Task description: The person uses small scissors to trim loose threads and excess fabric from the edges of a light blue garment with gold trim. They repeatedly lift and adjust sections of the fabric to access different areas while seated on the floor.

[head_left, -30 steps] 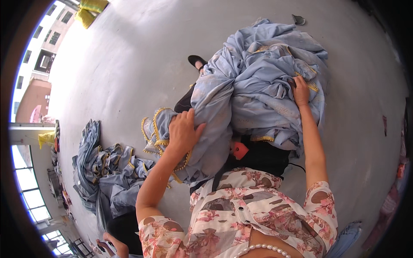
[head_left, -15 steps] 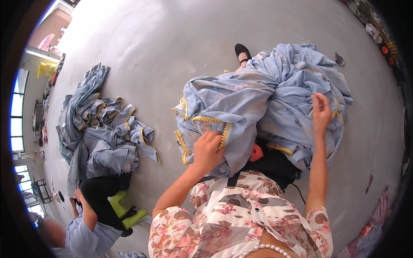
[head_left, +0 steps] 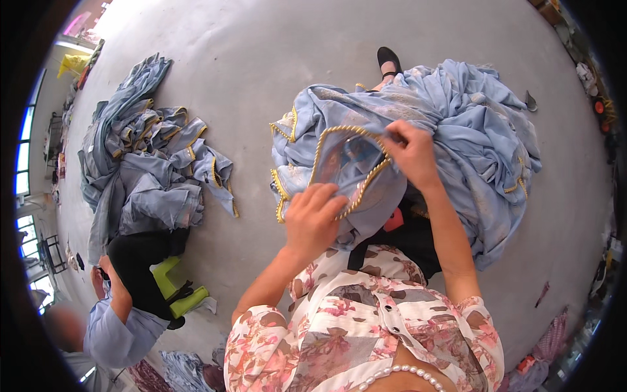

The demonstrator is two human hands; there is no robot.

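Pinching rumpled blue, yellow-edged cloth (head_left: 457, 150) are right fingers (head_left: 400, 129) and, apparently, left fingers (head_left: 319, 198).

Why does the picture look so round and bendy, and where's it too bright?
In the head view, the fisheye lens makes a round black border and bends straight edges near it; in the head view, the windows at far left and the floor at upper left shine nearly white; in the head view, the light blue cloth isn't washed out, and its yellow trim shows clearly.
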